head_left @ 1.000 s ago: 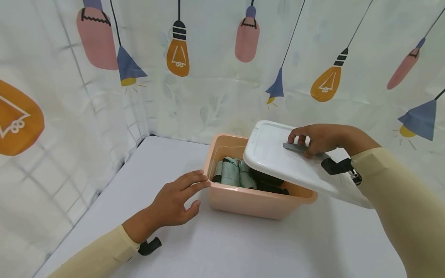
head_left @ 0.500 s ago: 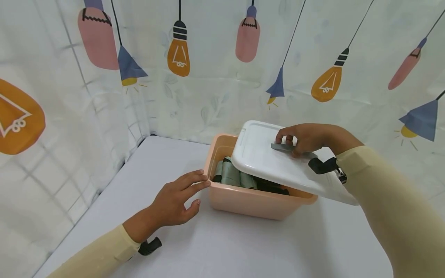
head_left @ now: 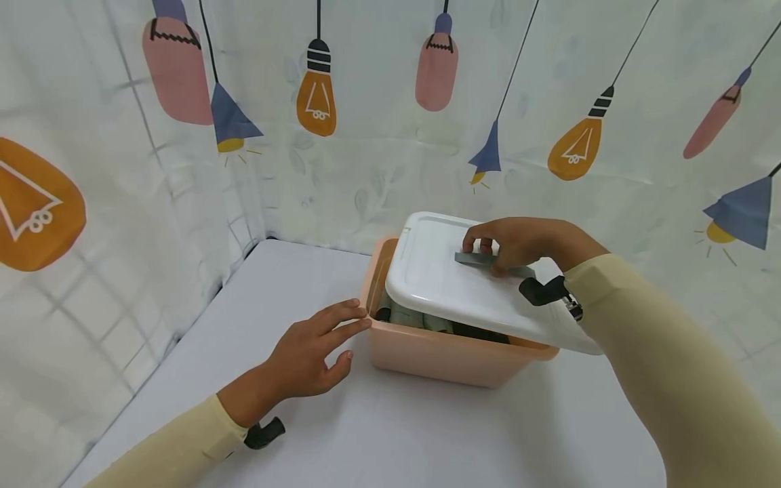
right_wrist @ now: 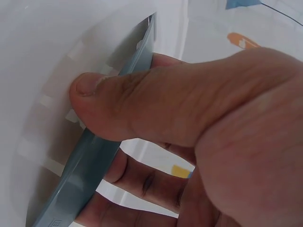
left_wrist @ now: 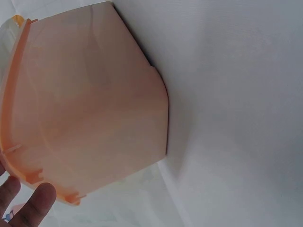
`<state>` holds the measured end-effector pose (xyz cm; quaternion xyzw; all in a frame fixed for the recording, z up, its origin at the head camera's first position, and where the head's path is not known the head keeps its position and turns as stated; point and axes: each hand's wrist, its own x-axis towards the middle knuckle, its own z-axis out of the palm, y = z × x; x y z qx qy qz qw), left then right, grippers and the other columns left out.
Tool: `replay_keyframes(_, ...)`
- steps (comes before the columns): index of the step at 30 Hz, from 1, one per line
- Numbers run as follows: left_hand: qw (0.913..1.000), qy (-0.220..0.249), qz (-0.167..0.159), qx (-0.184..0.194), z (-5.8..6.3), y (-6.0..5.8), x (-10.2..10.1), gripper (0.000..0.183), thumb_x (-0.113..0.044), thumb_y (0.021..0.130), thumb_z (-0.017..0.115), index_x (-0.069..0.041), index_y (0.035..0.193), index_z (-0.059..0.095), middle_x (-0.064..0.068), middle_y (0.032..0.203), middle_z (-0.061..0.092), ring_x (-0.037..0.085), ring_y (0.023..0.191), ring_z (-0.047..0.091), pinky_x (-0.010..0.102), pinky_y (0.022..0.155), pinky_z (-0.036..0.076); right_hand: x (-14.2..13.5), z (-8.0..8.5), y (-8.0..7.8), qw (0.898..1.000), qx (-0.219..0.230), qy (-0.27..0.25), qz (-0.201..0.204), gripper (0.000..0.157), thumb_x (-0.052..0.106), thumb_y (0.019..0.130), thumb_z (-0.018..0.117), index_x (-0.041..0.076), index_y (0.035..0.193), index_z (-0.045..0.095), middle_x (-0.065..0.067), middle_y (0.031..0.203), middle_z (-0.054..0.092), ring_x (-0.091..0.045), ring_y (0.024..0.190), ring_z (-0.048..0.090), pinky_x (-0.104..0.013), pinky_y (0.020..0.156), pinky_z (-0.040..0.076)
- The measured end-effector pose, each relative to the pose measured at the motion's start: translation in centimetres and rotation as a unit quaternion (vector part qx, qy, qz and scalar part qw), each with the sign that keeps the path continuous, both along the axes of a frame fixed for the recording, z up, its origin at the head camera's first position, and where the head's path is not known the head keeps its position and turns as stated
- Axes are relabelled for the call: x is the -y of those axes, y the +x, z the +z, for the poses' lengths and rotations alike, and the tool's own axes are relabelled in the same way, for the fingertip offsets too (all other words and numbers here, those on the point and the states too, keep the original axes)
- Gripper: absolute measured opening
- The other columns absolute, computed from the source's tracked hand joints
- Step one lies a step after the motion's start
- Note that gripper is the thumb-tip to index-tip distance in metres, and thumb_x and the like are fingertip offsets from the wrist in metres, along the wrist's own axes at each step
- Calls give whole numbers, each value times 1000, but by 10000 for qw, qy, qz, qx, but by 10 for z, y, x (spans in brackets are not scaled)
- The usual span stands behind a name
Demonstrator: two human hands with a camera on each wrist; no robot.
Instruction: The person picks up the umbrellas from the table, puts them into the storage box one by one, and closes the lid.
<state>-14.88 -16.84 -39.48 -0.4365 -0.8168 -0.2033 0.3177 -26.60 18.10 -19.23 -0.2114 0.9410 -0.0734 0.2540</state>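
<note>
A peach plastic storage box [head_left: 427, 356] stands on the white-covered table. Its white lid [head_left: 433, 271] lies tilted over most of the opening, shifted to the right and overhanging that end. By the lid's grey handle [right_wrist: 92, 158], my right hand [head_left: 518, 240] grips it, thumb on one side and fingers curled beneath, as the right wrist view shows. My left hand [head_left: 311, 352] has its fingers extended, with fingertips touching the box's left front corner. Inside the box, rolled grey-green cloth bundles [head_left: 405, 316] and something black show through the remaining gap; the rest is hidden under the lid.
A white cloth [head_left: 366, 434] covers the table. Behind it and along the left hangs a pale curtain [head_left: 366, 169] printed with lamps and bulbs. The table's left edge [head_left: 177, 339] runs beside the curtain.
My right hand has slid the lid leftward over the box, covering more of the bundles. My left hand stays at the box corner, and the box has hardly moved.
</note>
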Motion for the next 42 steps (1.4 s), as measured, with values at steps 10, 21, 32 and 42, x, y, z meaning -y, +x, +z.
replay_keyframes(10,9998,80,-93,-126,-3,-3,0,46,-25,99,44,-9,136,65,11,140,57,24,131,55,20,51,43,16,-8,-2,9998,-42,4,204,53,0,87,75,29,129,59,-9,125,56,-27,106,54,-39,83,48)
replay_keyframes(21,9998,153,-81,29,-5,-2,0,49,-18,91,52,-9,138,64,8,145,54,22,134,53,21,55,46,30,-16,-4,9988,-8,-39,485,52,0,86,75,26,129,60,-9,123,57,-27,106,54,-37,80,50)
replay_keyframes(32,9985,143,55,523,-9,2,1,55,-18,88,58,-12,143,60,5,152,48,21,134,52,33,77,57,38,-21,-4,9980,-28,-76,622,54,-1,85,75,25,129,60,-8,121,58,-26,104,55,-38,82,49)
replay_keyframes(42,9988,-17,309,377,-8,6,2,57,-17,86,61,-15,143,61,11,148,50,29,127,55,46,91,55,43,-28,-5,9987,23,-96,510,56,-3,83,75,26,129,60,-10,124,57,-27,108,54,-38,85,49)
